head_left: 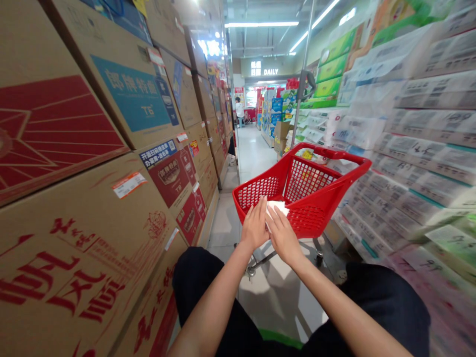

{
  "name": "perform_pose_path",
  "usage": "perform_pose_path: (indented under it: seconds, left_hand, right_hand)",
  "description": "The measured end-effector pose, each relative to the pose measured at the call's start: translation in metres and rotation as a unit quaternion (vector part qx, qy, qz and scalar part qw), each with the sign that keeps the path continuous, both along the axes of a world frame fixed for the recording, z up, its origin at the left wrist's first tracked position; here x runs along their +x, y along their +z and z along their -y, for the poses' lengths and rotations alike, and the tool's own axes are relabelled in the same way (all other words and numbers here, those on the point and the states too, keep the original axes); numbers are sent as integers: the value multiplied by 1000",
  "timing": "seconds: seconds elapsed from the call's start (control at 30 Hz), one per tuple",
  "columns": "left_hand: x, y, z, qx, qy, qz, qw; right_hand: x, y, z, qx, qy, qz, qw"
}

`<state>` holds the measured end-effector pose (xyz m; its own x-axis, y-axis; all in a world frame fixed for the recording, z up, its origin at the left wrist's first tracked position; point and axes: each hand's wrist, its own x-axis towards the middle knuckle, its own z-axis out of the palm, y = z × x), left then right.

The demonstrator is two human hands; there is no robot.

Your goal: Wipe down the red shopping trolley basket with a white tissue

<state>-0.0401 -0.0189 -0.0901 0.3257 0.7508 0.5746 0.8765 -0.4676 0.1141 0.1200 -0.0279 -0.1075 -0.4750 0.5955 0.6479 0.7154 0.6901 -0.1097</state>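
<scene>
A white tissue (281, 207) is between my two hands, in front of the red shopping cart (316, 218). My right hand (283, 237) lies over it with fingers extended and holds it. From the other side my left hand (255, 227) presses against the tissue, fingers straight and close together. Part of the tissue is hidden behind the fingers. The cart's basket stands just beyond my fingertips, and I cannot tell whether they touch it.
Stacked cardboard cartons (148, 213) wall the left side. Piled packs of paper goods (420, 144) line the right. My knees (201, 272) flank my forearms. A grey pole (302, 74) rises behind the cart. A tiled aisle (253, 144) leads back toward a seated person (239, 109).
</scene>
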Motion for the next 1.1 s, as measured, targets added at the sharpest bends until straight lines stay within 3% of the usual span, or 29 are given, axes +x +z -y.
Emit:
perform_pose_path:
  seconds: [0.07,0.17,0.3,0.37,0.57,0.73,0.93,1.1]
  left_hand:
    - [-3,-1,3,2,0,-7,1000]
    - [-6,0,6,-3,-3,-12,1000]
    - [-1,1,10,-2,14,-12,1000]
    - [5,2,12,-1,18,-13,1000]
    - [25,4,21,-5,15,-11,1000]
    - [43,7,31,-2,9,-38,999]
    - [64,8,46,1,-19,-44,999]
    - [58,6,49,9,-61,-23,998]
  right_hand:
    - [-4,1,4,-2,20,15,1000]
    - [24,8,-6,-2,22,52,998]
    - [78,20,-31,10,-47,24,999]
    - [91,21,-38,11,-71,-1,997]
    - [85,10,-47,10,-83,-34,996]
    - [96,12,-54,-2,-85,-30,996]
    - [83,8,-23,-7,-53,-50,997]
    - [56,3,21,-36,-4,-41,999]
